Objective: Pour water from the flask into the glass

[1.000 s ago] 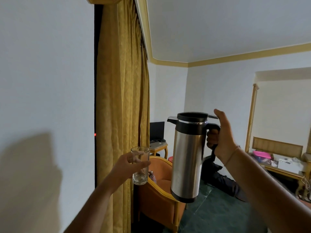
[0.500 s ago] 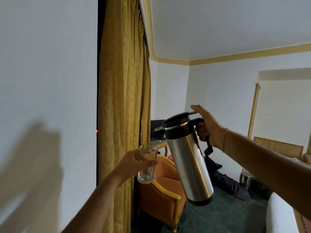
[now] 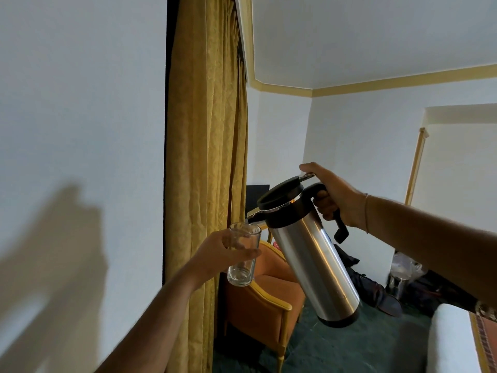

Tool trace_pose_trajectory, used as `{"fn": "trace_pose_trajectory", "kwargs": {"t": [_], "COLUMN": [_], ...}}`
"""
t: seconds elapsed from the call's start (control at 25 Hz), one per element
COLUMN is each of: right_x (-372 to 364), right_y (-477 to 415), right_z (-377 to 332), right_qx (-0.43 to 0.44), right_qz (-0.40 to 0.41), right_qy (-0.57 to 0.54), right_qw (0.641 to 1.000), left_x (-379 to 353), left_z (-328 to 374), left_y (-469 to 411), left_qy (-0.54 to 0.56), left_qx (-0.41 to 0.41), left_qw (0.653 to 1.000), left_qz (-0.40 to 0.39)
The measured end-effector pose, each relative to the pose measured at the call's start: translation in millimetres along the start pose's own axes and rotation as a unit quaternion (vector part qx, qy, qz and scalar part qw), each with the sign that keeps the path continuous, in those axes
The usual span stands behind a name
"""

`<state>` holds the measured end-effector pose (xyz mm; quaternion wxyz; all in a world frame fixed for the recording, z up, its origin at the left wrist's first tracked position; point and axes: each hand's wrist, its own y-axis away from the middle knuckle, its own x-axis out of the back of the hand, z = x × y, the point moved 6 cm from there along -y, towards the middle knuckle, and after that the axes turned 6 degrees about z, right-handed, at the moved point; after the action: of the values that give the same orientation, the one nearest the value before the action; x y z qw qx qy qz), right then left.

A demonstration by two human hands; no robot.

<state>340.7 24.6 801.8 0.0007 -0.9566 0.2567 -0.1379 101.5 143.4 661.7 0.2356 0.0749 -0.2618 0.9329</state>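
A steel flask [image 3: 313, 267] with a black lid and handle hangs in the air, tilted to the left. My right hand [image 3: 336, 200] grips its handle, thumb on the lid lever. The black spout sits just above the rim of a clear glass [image 3: 243, 255]. My left hand [image 3: 220, 255] holds that glass upright from the left side. I see no water in the glass or at the spout.
A gold curtain [image 3: 207, 157] hangs just behind the glass. Below stands an orange armchair [image 3: 265, 297] on green carpet. A white bed edge [image 3: 451, 343] is at the lower right, a small metal bin [image 3: 398, 285] by the far wall.
The flask has tipped further to the left and its spout has come down to the rim of the glass. The glass has stayed nearly where it was.
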Motion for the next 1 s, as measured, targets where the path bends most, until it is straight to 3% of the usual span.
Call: {"fn": "trace_pose_trajectory", "kwargs": {"t": [0.44, 1.0], "right_x": [-14, -23], "right_y": [3, 10], "right_z": [-20, -47], "right_qx": [-0.003, 0.006], "right_qz": [-0.062, -0.045], "right_qy": [0.103, 0.192], "right_qw": [0.993, 0.98], "left_x": [10, 10], "left_z": [4, 6], "left_y": [6, 9], "left_qy": [0.033, 0.011], "left_qx": [-0.003, -0.011], "left_qw": [0.999, 1.0], "left_qz": [0.021, -0.009]}}
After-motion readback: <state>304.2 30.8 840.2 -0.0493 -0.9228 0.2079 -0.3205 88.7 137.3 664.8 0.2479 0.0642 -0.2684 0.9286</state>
